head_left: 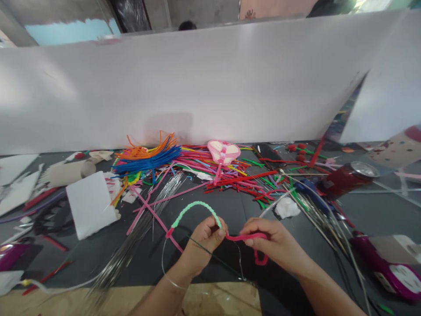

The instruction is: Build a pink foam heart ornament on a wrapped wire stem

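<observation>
My left hand (pixel 204 241) pinches the end of a mint-green twisted pipe cleaner (pixel 195 203) that arches up and over to the left. A short pink wrap (pixel 169 232) covers its far end, and a thin clear wire (pixel 163 259) loops down from there past my wrist. My right hand (pixel 272 239) grips a hot-pink pipe cleaner (pixel 261 259), folded into a loop below the fingers. A length of it stretches between both hands to the green piece. Beneath my left hand, a thin dark-green stem (pixel 213 254) runs diagonally.
Orange and blue pipe cleaners (pixel 148 158) lie bundled at the back. Beside them rests a pink-edged heart (pixel 223 152) on many loose pipe cleaners. Metal wires (pixel 131 241) fan out at left near a white card (pixel 88 204). A red can (pixel 348 180) and purple device (pixel 388 267) stand right.
</observation>
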Demonstrator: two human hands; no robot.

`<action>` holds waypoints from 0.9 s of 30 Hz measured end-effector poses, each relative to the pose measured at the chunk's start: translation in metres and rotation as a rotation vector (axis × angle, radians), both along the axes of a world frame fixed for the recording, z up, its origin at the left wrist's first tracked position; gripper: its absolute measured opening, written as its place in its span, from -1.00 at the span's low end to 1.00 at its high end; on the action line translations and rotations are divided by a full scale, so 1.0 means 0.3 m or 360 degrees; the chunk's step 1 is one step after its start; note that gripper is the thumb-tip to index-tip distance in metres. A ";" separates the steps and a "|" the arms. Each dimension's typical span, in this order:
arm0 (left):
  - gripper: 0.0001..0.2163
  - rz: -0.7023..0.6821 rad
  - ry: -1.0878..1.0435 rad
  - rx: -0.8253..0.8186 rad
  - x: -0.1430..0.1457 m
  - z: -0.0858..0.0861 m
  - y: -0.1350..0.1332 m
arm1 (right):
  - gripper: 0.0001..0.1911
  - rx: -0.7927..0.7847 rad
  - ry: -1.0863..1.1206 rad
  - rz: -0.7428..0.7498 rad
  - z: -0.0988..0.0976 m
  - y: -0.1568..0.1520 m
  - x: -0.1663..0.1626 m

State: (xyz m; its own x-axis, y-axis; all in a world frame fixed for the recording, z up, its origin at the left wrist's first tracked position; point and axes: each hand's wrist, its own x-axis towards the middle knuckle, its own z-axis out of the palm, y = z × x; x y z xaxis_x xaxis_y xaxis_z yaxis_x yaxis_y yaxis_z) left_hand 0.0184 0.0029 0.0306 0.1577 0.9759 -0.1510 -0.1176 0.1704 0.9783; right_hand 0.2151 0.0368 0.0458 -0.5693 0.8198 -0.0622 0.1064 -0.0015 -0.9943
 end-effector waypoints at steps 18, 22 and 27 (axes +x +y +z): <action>-0.83 0.0044 -0.0600 0.0069 0.021 0.016 -0.023 | -0.72 -0.0174 -0.0120 0.0013 -0.040 -0.024 -0.076; -0.85 0.0221 -0.0606 0.0065 0.030 0.016 -0.018 | -0.73 -0.0144 -0.0087 0.0175 -0.044 -0.057 -0.100; -0.85 0.0292 -0.0483 0.0079 0.036 0.005 -0.020 | -0.68 -0.0178 0.0087 0.0244 -0.034 -0.071 -0.120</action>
State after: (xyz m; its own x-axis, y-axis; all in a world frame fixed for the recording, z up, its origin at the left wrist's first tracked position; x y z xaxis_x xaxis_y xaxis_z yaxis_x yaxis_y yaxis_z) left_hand 0.0291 -0.0030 0.0319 0.0095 0.9971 -0.0758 -0.4281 0.0726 0.9008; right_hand 0.1791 0.0154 0.0356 -0.6918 0.7130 -0.1140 0.0600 -0.1005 -0.9931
